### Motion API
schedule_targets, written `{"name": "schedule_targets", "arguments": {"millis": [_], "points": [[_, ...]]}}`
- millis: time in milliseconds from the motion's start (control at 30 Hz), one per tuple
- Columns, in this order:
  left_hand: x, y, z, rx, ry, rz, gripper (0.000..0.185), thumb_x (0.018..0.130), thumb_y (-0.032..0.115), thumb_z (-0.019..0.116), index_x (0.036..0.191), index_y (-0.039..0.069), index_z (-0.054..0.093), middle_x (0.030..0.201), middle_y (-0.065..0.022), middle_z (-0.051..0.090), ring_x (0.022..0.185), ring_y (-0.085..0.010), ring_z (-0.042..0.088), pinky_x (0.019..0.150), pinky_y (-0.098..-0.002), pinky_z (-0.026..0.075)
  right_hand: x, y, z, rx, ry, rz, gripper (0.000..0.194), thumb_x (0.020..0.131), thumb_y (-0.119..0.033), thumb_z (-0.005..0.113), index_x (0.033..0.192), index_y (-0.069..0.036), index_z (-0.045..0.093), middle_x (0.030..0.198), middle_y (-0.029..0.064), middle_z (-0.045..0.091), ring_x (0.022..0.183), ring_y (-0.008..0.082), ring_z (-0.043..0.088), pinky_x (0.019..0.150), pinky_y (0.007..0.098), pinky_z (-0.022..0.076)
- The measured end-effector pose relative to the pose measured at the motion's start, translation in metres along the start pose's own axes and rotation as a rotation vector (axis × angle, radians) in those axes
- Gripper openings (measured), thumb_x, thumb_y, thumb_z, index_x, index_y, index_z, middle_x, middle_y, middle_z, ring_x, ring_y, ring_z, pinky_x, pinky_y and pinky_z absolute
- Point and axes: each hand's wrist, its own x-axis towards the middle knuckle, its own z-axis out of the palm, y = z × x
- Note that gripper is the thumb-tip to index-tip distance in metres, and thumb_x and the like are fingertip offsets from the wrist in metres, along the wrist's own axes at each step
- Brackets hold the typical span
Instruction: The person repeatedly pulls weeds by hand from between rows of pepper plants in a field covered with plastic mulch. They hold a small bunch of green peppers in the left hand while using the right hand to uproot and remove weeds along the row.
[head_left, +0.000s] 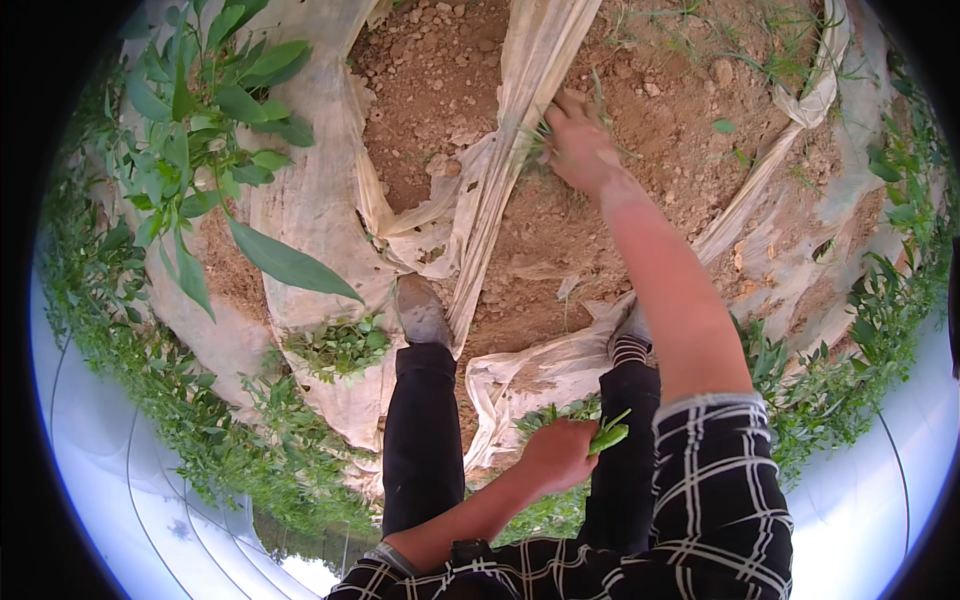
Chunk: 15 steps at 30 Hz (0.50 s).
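Note:
My right hand (581, 142) reaches down to the bare reddish-brown soil, at a tuft of grass (541, 139) beside a gathered strip of pale plastic film (495, 202). Its fingers are blurred and partly hidden, so whether they grip any grass cannot be told. Close to my body, my left hand (559, 454) is closed around a green pepper (609, 439), whose end and a thin green stem stick out past the fingers.
Leafy plants (187, 142) rise through film at the left, one long leaf reaching inward. Uprooted-looking greenery (341, 346) lies by my left shoe (421, 309). A twisted film strip (750, 187) crosses the soil at right. Plant rows and a plastic-covered tunnel wall (142, 502) stand behind.

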Motion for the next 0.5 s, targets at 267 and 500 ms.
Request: {"name": "schedule_targets", "arguments": {"millis": [267, 500], "points": [[0.001, 0.006, -0.002, 0.022, -0.072, -0.086, 0.028, 0.089, 0.026, 0.068, 0.108, 0.005, 0.063, 0.1, -0.0204, 0.07, 0.103, -0.0396, 0.066, 0.087, -0.0509, 0.054, 0.025, -0.057, 0.033, 0.054, -0.413, -0.02, 0.037, 0.096, -0.033, 0.064, 0.122, -0.006, 0.066, 0.111, 0.0162, 0.066, 0.101, 0.0289, 0.066, 0.088, 0.0461, 0.0574], [0.002, 0.001, 0.005, -0.023, 0.025, -0.001, 0.028, 0.09, 0.028, 0.065, 0.104, 0.004, 0.06, 0.094, -0.0224, 0.067, 0.093, -0.0432, 0.065, 0.08, -0.0541, 0.053, -0.079, -0.023, 0.005, 0.335, -0.184, -0.208, 0.034, 0.107, -0.028, 0.05, 0.123, -0.002, 0.065, 0.097, 0.0168, 0.071, 0.086, 0.0282, 0.07, 0.085, 0.0487, 0.0579]]}}
